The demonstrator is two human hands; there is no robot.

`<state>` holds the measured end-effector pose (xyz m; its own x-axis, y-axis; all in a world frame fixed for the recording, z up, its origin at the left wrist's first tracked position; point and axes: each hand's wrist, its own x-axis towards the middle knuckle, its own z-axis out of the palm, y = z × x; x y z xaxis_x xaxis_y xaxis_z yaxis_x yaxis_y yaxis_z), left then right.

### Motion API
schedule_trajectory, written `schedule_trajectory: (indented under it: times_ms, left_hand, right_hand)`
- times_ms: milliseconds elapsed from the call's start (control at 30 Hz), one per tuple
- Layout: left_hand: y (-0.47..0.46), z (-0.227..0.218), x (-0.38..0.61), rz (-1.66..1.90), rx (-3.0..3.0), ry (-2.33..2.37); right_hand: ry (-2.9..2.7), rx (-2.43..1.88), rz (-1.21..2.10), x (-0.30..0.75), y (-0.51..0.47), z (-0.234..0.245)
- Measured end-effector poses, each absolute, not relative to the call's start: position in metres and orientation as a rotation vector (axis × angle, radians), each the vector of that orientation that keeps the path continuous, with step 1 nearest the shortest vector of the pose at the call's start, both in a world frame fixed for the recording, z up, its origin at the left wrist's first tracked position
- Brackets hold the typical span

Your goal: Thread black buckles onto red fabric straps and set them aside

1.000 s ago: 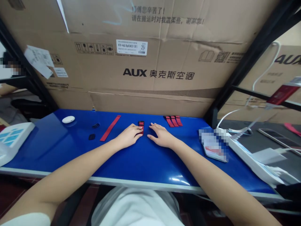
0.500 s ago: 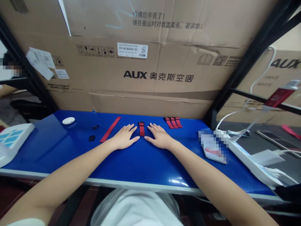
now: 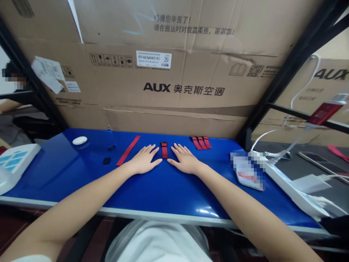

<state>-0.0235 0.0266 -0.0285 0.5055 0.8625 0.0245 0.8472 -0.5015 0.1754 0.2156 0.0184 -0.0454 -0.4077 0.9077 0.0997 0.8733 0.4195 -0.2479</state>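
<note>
My left hand [image 3: 144,159] lies flat on the blue tabletop with its fingers spread, holding nothing. My right hand [image 3: 183,158] rests the same way opposite it, also without anything in it. Between the two lies a short red strap [image 3: 164,151] with a black buckle at its far end, apart from both hands. Left of my left hand a longer red strap [image 3: 128,151] stretches out at a slant. Beyond it are a small black buckle [image 3: 111,147] and a small dark square piece [image 3: 107,160]. Several short red straps [image 3: 201,143] with black buckles sit side by side beyond my right hand.
A cardboard box wall [image 3: 174,72] rises behind the table [image 3: 163,193]. At left are a white oval object [image 3: 80,140] and a white-and-blue tray [image 3: 16,163]. At right lie a phone [image 3: 249,176] and a white power strip [image 3: 291,185] with cables. A person sits far left.
</note>
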Motion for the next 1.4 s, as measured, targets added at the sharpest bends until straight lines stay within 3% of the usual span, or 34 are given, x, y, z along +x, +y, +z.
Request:
schedule_trajectory:
  times_ms: [1167,1400]
  left_hand:
    - [0.029,-0.035,-0.028,0.221,2.586,1.47]
    - [0.031,-0.041,-0.029,0.295,2.351,2.081]
  right_hand:
    - [-2.436,-1.547,0.24,0.216,0.021,-0.048]
    - [-2.445,-1.385,0.156,0.211,0.011,-0.042]
